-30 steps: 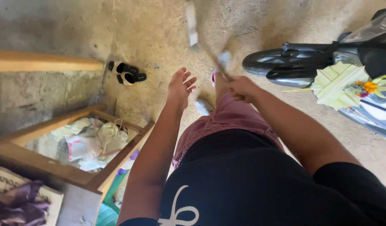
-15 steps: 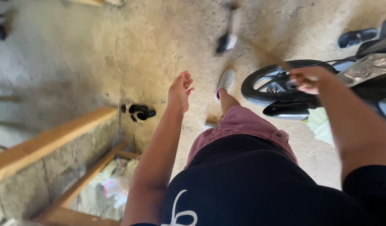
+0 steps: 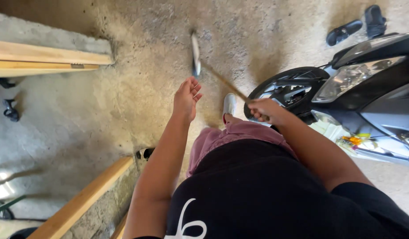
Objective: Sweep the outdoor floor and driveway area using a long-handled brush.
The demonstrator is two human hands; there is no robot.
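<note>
Head view, looking down at a standing person on a rough concrete floor point(image 3: 138, 88). Right hand point(image 3: 262, 109) is clamped in a fist around the thin handle of a broom point(image 3: 213, 73); the handle runs up and left to the pale broom head point(image 3: 195, 53), which sits on the floor at the far centre. Left hand point(image 3: 186, 98) holds nothing, its fingers extended and close together, hanging in the air just near of the broom head. A parked scooter point(image 3: 368, 84) stands at the right, its front wheel point(image 3: 284, 90) just beside the gripping hand.

Judgement: sweeping well here calls for a firm grip, short strokes drawn toward the feet, and keeping the handle off the wheel.

Compared with half a second earlier, the right hand has come inward from over the wheel, the broom head has swung left, and a wooden beam point(image 3: 45, 59) now shows at far left. Two dark sandals point(image 3: 357, 26) lie at far right.
</note>
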